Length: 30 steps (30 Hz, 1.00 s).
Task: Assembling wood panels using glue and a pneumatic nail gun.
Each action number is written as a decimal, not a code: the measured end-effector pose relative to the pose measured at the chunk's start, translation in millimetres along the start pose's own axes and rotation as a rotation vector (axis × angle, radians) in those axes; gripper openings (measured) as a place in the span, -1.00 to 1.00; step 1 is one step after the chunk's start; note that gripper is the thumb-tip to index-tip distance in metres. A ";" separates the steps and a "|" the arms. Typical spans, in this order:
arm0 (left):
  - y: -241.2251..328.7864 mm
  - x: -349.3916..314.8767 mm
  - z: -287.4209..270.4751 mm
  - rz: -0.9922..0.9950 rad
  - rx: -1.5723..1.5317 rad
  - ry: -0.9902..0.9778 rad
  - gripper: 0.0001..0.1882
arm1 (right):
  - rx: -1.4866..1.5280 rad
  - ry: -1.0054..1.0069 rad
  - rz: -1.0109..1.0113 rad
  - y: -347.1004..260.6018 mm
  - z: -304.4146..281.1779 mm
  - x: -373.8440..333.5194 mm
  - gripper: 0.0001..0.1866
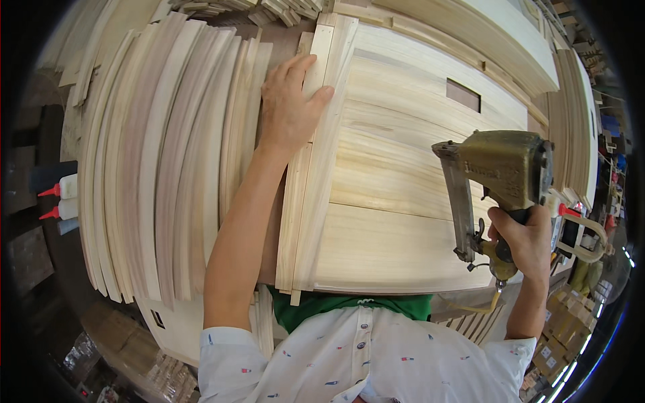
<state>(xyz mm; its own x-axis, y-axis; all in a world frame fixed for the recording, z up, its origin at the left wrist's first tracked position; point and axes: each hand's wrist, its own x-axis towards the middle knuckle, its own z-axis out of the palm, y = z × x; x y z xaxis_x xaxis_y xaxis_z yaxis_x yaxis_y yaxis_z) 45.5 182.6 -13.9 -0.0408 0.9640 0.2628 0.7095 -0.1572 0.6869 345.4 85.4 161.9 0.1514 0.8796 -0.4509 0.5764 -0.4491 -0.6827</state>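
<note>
My right hand (527,235) is wrapped around the grip of a worn brass-coloured pneumatic nail gun (500,164). The tool is held above the right part of a pale wooden panel (396,174), and a yellowish air hose (480,309) hangs from its handle. My left hand (290,101) bears on the far part of a long wooden strip (301,208) along the panel's left edge. Its fingers curl over the strip, with the thumb against the wood. In the panel's far right part is a small rectangular cutout (463,96).
Many narrow boards (168,154) stand stacked to the left. Two white glue bottles with red tips (68,198) lie at the far left. More planks (470,33) lie beyond the panel. Cardboard boxes (571,322) and a clamp-like frame (591,242) are at the right.
</note>
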 end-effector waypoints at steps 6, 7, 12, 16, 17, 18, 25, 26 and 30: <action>2.9 0.6 -0.2 -0.060 -0.012 -0.006 -0.47 | -0.036 -0.001 0.190 12.2 -5.2 22.8 -0.76; 4.2 -1.6 0.5 -0.060 -0.028 -0.011 -0.46 | 0.012 0.018 0.181 14.0 -4.0 23.2 -0.74; 2.1 -2.9 -0.1 -0.074 -0.031 -0.015 -0.45 | 0.170 0.100 0.150 27.0 1.3 23.0 -0.70; 2.6 -1.6 1.9 -0.027 -0.053 0.007 -0.47 | 0.089 0.065 0.170 21.1 -1.7 24.1 -0.73; 2.9 -2.7 0.4 -0.031 -0.043 0.019 -0.48 | 0.010 0.035 0.195 19.2 -2.2 24.2 -0.76; 2.4 -2.9 -0.2 -0.023 -0.048 0.028 -0.48 | -0.070 0.008 0.220 16.3 -2.8 23.8 -0.78; -1.9 3.0 7.3 0.011 0.019 0.042 -0.38 | -0.200 -0.021 0.047 8.2 2.7 21.8 -0.76; -2.6 6.3 7.7 0.000 0.061 0.026 -0.32 | -0.205 -0.009 0.037 6.4 4.7 19.3 -0.76; -3.5 28.5 9.4 -0.020 0.177 0.035 -0.20 | -0.197 -0.036 -0.042 -11.9 10.8 14.6 -0.75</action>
<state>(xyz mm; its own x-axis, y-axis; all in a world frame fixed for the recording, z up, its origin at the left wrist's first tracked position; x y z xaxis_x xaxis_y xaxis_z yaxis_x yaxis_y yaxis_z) 48.4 212.7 -15.2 -0.0781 0.9581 0.2756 0.8211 -0.0950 0.5628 332.1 101.9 157.2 0.0975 0.8891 -0.4473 0.7282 -0.3701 -0.5768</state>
